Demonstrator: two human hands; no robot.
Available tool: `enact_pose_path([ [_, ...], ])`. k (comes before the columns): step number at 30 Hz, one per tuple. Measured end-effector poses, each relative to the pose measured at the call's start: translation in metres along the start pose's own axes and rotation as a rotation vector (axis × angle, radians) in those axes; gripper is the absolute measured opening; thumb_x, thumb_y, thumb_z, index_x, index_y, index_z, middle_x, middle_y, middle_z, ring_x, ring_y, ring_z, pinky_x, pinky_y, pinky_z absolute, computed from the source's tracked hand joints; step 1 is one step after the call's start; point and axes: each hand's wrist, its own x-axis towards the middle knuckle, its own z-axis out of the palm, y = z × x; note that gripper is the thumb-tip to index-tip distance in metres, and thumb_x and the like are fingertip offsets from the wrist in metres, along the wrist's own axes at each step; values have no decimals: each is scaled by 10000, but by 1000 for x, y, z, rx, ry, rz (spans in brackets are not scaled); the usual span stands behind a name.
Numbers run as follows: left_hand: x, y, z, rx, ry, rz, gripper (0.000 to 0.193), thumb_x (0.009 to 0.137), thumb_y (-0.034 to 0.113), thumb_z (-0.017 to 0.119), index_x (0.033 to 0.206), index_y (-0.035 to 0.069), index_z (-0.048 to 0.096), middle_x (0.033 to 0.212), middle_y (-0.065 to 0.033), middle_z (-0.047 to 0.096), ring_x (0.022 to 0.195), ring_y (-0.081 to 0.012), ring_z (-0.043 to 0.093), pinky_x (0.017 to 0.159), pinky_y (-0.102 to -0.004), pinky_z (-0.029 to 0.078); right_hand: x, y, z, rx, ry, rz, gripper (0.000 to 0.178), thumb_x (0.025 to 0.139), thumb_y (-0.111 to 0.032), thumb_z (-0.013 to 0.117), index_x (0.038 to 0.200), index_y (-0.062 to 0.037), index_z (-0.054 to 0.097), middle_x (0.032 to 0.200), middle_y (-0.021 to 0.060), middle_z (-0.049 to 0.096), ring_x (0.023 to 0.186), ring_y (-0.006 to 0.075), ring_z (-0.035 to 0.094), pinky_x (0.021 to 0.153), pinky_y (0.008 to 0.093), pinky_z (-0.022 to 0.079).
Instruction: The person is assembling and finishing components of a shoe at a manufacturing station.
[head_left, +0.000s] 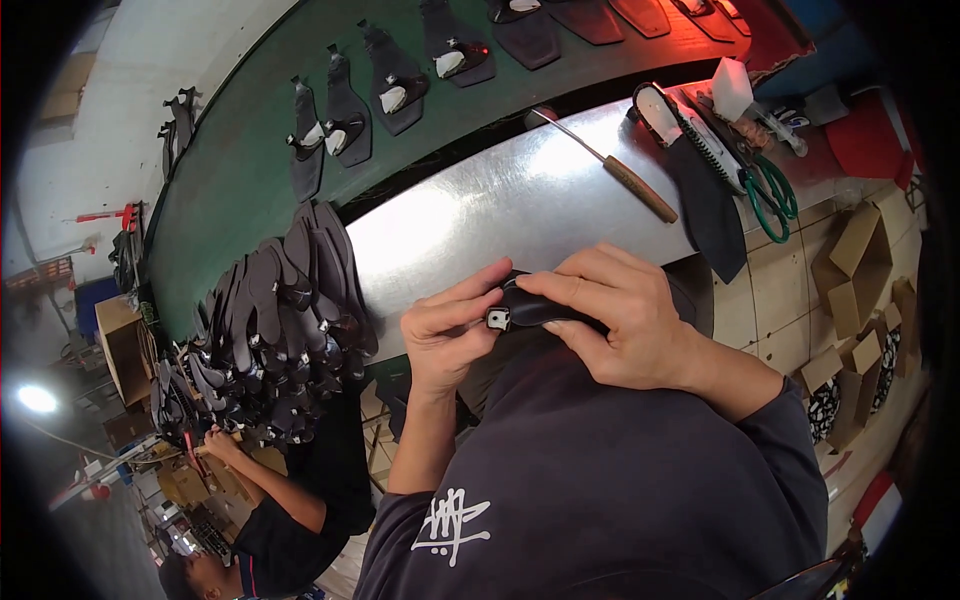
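Note:
Close in front of my body, both hands are on a glossy black shoe part (pixel 530 308) with a small pale, squarish piece at its left end. My left hand (pixel 448 325) has its fingers pressed along the left end, beside that pale piece. From the right, my right hand (pixel 625 315) pinches the part between thumb and fingers, the index finger on its upper edge. My palms and fingers hide much of it. Just beyond lies a metal worktop (pixel 440 220), with a wooden-handled tool (pixel 640 188) that has a thin metal shaft.
Several dark shoe pieces (pixel 398 92) lie along a green belt (pixel 240 165). Stacked dark shoe parts (pixel 285 300) crowd the left. At right are green-handled scissors (pixel 770 200), a dark flat piece (pixel 710 215) and cardboard boxes (pixel 855 265). Another person (pixel 290 520) works at lower left.

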Motion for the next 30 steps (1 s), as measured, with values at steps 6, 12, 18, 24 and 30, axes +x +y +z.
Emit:
enact_pose_path([
  [6,-1,5,6,142,-27,44,401,686,-162,590,1049,-39,707,1198,-273,620,1058,-260,649,895,-309,504,-1,-4,0,-33,-65,44,402,712,-64,716,1111,-60,659,813,77,573,747,270,587,658,369,486],
  [12,3,0,13,-102,133,-244,420,795,-146,586,1202,-46,621,1293,-235,568,1109,-242,615,832,-296,554,2,15,5,128,-20,134,436,741,-46,694,1172,-28,630,872,129,635,793,285,627,722,353,495],
  [18,6,3,16,-206,148,-450,395,874,-99,495,1237,5,608,1310,-205,559,1072,-214,630,740,-262,605,-2,21,8,128,-145,241,237,744,-29,684,979,-51,693,865,102,643,802,271,633,716,342,494],
  [24,9,7,24,-100,193,-448,413,849,-112,479,1239,-33,591,1304,-243,545,992,-236,665,712,-279,619,-1,21,13,25,-123,192,146,750,-61,684,890,-92,710,832,88,615,790,275,612,690,369,486],
  [30,10,9,18,-13,160,-432,392,820,-105,582,1199,-19,631,1196,-135,643,941,-132,649,681,-223,577,4,23,8,-47,-182,6,171,745,-110,705,915,-117,690,894,77,584,827,285,598,717,388,475],
])
